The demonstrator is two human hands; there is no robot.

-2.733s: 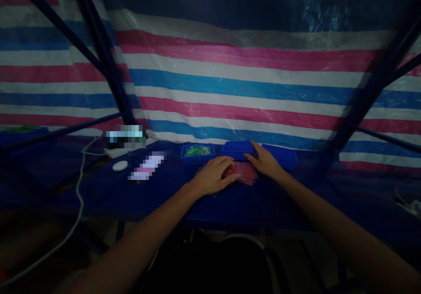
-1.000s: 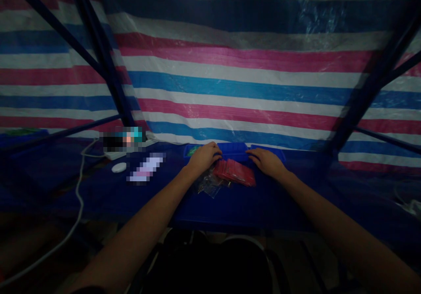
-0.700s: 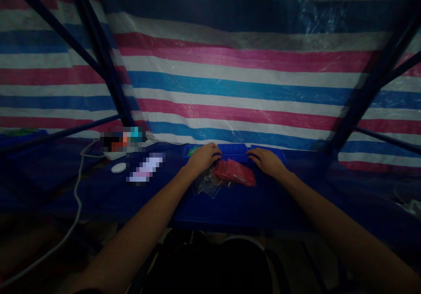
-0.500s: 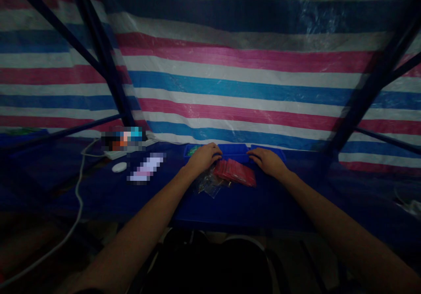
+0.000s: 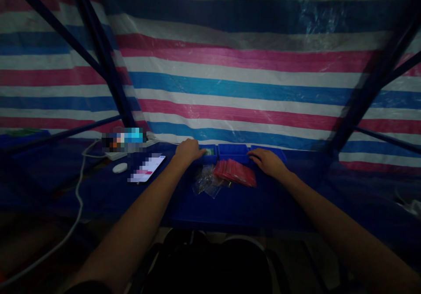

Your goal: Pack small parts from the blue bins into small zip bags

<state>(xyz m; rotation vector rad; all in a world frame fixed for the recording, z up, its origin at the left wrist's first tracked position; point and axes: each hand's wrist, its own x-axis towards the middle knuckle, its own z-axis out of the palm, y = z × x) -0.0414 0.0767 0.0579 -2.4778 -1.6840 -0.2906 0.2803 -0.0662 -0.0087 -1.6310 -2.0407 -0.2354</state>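
At blue bin, left hand (open)

A head-worn camera looks forward and down across the table.

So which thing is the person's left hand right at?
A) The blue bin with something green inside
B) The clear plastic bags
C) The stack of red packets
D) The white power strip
A: the left hand reaches the edge of the blue bin, beside the green contents, while the red packets lie closer to the right hand.
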